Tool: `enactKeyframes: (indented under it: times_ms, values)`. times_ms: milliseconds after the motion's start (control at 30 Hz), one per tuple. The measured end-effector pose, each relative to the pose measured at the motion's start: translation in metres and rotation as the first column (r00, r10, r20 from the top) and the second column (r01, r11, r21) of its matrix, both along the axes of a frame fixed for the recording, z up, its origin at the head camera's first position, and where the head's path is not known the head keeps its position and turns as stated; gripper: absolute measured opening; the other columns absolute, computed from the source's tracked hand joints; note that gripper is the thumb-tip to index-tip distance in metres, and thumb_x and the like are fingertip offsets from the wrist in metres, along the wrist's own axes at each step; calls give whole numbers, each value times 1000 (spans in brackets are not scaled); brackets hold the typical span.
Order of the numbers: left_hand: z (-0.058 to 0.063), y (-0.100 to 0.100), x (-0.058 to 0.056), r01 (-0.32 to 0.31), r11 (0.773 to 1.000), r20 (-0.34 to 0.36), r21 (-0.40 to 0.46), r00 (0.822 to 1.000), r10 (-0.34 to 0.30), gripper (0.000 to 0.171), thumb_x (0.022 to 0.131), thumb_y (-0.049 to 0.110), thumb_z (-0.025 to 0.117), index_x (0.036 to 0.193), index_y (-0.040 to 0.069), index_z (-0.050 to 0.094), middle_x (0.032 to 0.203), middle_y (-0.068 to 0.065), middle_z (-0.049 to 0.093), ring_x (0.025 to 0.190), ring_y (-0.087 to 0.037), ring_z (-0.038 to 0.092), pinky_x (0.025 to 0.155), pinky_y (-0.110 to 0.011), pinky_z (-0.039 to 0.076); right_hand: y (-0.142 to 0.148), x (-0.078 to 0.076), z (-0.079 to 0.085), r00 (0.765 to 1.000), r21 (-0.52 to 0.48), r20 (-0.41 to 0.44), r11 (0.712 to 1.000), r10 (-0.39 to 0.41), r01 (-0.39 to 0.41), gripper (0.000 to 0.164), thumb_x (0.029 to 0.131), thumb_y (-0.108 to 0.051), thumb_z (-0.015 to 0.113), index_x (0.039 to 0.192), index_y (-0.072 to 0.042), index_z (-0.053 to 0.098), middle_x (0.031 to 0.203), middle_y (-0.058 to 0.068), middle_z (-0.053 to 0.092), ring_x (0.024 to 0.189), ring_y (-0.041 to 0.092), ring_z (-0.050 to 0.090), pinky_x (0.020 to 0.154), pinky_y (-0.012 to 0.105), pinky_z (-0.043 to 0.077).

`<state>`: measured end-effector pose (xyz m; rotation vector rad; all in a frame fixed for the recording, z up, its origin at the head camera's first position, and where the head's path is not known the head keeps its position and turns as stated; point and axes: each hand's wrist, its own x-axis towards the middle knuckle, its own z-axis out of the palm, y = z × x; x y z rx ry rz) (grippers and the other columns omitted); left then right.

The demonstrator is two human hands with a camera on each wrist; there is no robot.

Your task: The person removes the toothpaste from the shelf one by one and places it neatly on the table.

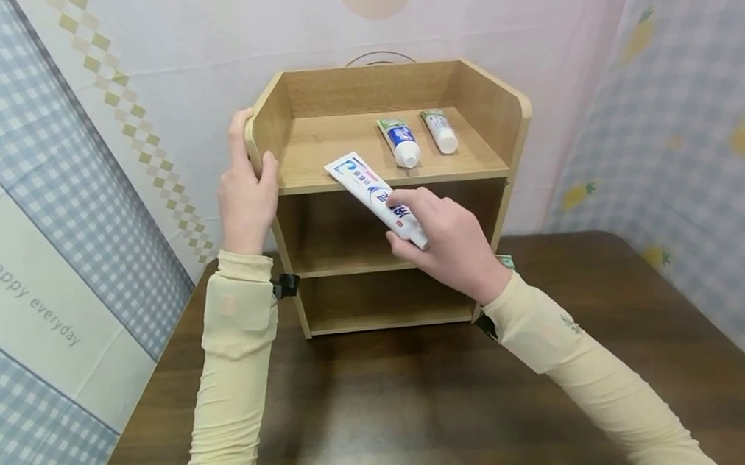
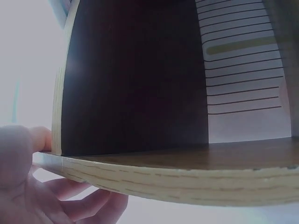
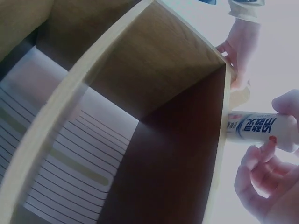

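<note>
A white toothpaste tube (image 1: 369, 192) with blue lettering slants in front of the top shelf of a small wooden shelf unit (image 1: 401, 182). My right hand (image 1: 446, 237) pinches it near the cap end, its flat end pointing up and left over the shelf's front edge. In the right wrist view the tube (image 3: 254, 127) shows between thumb and fingers. My left hand (image 1: 245, 192) grips the unit's left side panel, thumb on the inner side. In the left wrist view the fingers (image 2: 88, 205) curl around the board's edge.
On the top shelf lie a blue, white and green tube (image 1: 400, 141) and a smaller white and green tube (image 1: 440, 130), caps facing forward. The unit stands on a dark wooden table (image 1: 375, 409). A small green item (image 1: 506, 261) shows beside its right side. Patterned cloth (image 1: 672, 162) hangs around.
</note>
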<state>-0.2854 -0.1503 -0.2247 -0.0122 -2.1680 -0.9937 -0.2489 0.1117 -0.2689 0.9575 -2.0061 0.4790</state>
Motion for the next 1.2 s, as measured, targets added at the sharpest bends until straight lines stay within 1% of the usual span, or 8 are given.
enactKeyframes:
  times_ms: [200,400,600,800,933,1033,1100,1200]
  values:
    - [0,0,0,8,1000,6,5,1000,-8,53,96,28,43,143,47,27,94,-23,62,77,-36,56,67,-42,42,11,7,-9,989,-82,137,995,59,-48,39,83,-18,72,117,-6,55,101,12,64,76,19,56,61,30,46]
    - [-2,1,-1,27,999,8,25,1000,-27,54,96,27,43,142,49,27,95,-22,61,78,-35,56,66,-41,42,20,17,-24,980,-160,173,985,99,-72,39,82,-12,73,115,-6,54,98,10,59,80,17,55,63,29,46]
    - [-2,-1,-1,20,999,-4,32,1000,-19,54,95,26,43,142,49,28,94,-22,62,76,-34,57,65,-39,42,25,24,-31,982,-215,143,972,121,-89,37,80,-7,72,114,-6,56,96,9,58,80,15,53,64,25,42]
    - [-2,0,-2,20,1000,-8,8,1000,-20,54,96,27,42,143,48,27,92,-22,62,74,-34,56,64,-39,41,36,32,-42,983,-302,92,945,160,-125,34,80,-4,68,113,-4,59,90,10,56,73,11,46,62,20,35]
    - [-3,0,-3,18,1000,-10,8,1000,-18,54,96,28,42,143,48,27,93,-22,62,74,-34,56,63,-39,41,43,39,-51,983,-339,88,933,160,-122,30,90,-21,63,114,-3,59,86,10,53,70,11,41,61,21,32]
    - [-4,0,-3,16,1000,-13,7,1000,-16,54,96,28,42,143,48,27,91,-21,61,72,-34,55,62,-38,40,48,45,-57,985,-355,77,927,154,-117,39,95,-36,57,113,-2,59,85,11,53,70,11,41,61,20,32]
    - [-4,-1,-3,19,1000,-15,5,1000,-19,54,96,27,42,143,48,27,86,-20,59,69,-33,53,60,-38,40,51,47,-60,987,-360,51,925,151,-123,43,96,-40,54,112,-1,59,84,10,52,69,11,40,60,20,32]
    - [-3,-1,-3,21,1000,-24,10,1000,-20,54,95,26,42,143,48,27,77,-17,54,65,-31,50,58,-37,39,55,48,-65,988,-349,13,927,151,-137,44,95,-40,55,111,2,59,83,10,52,69,10,40,59,19,32]
